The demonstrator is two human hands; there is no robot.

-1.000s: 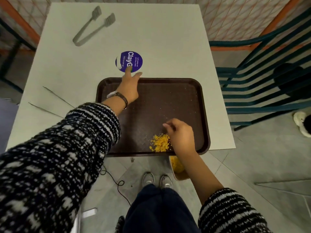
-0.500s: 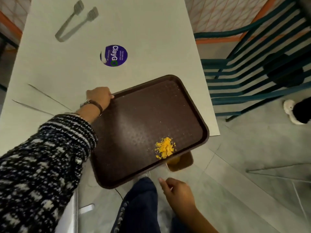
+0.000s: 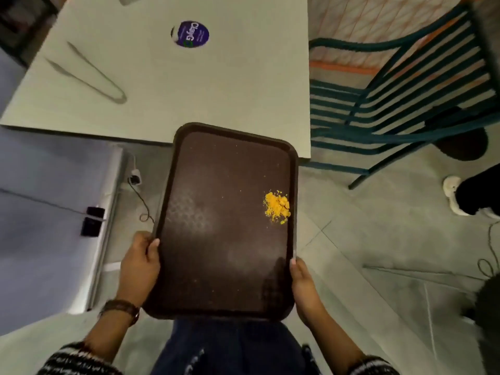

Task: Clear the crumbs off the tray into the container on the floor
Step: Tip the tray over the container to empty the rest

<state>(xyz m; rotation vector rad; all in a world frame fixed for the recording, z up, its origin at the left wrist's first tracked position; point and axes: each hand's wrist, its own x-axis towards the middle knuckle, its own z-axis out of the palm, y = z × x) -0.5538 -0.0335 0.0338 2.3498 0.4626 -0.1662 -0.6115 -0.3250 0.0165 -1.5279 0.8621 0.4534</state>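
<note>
Both hands gripping tray (image 3: 216, 239), crumbs (image 3: 277, 205) (yellow)

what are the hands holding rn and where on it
The brown tray, by its two long edges near the person: left hand on the left rim, right hand on the right.

Pale table (image 3: 216, 90), metal tongs (image 3: 116, 96), round purple sticker (image 3: 190, 34), teal slatted chair (image 3: 378, 133)

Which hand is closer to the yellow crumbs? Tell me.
The right hand, holding the right edge of the brown tray, the edge the crumbs lie beside. The left hand, the one with the wristwatch, holds the opposite edge.
</note>
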